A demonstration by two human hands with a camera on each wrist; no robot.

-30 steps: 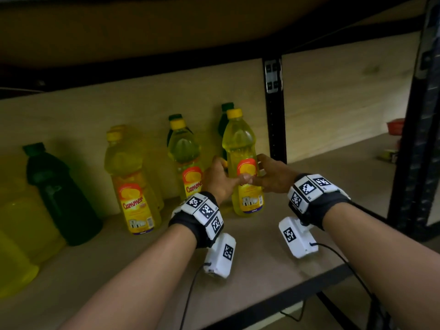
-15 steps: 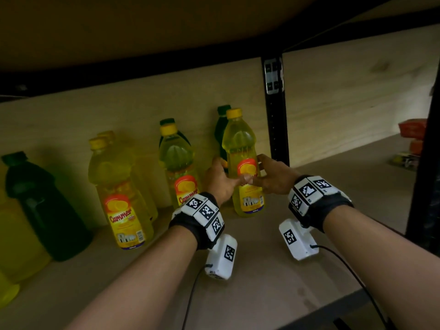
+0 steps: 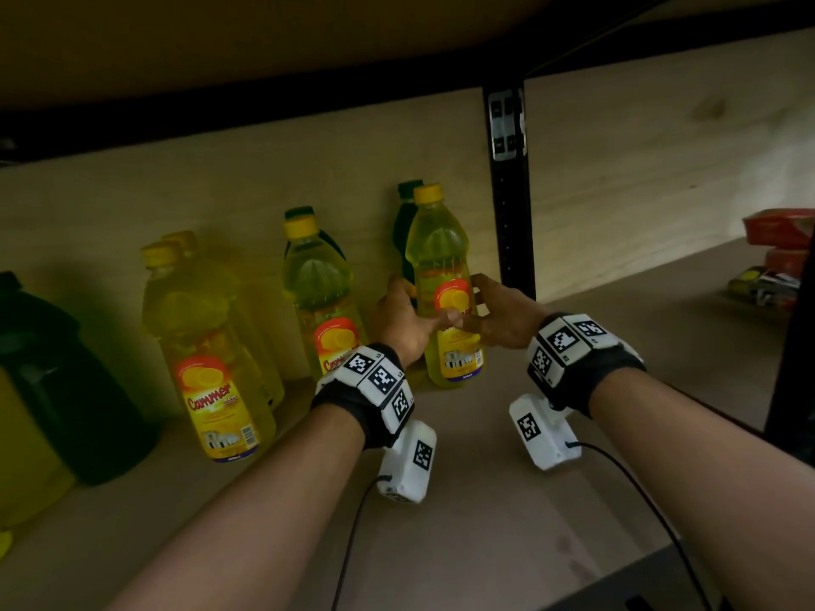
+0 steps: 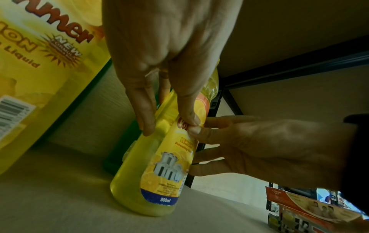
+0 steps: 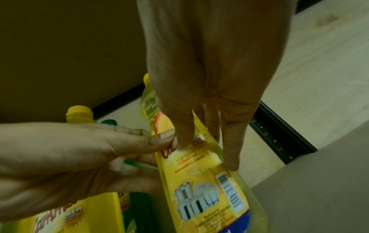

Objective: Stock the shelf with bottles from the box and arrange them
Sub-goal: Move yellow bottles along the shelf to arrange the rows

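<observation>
A yellow dishwashing-liquid bottle (image 3: 441, 258) with a yellow cap stands upright on the shelf board (image 3: 485, 500), at the right end of a row. My left hand (image 3: 403, 317) grips its left side and my right hand (image 3: 496, 319) its right side. Both thumbs meet on the front label. In the left wrist view my left hand's fingers (image 4: 145, 119) wrap behind the bottle (image 4: 155, 181). In the right wrist view my right hand's fingers (image 5: 229, 149) lie along the label's right edge on the bottle (image 5: 199, 181). A green-capped bottle (image 3: 403, 222) stands right behind it.
Further yellow bottles (image 3: 322, 293) (image 3: 207, 346) and a dark green bottle (image 3: 57, 381) stand to the left. A black upright post (image 3: 511, 213) rises just right of the held bottle. Red packs (image 3: 776, 249) lie at the far right. The upper shelf hangs low overhead.
The view has swung slightly right, so the left bottles sit further left in frame. Both hands keep their hold on the same bottle, which stays where it stood.
</observation>
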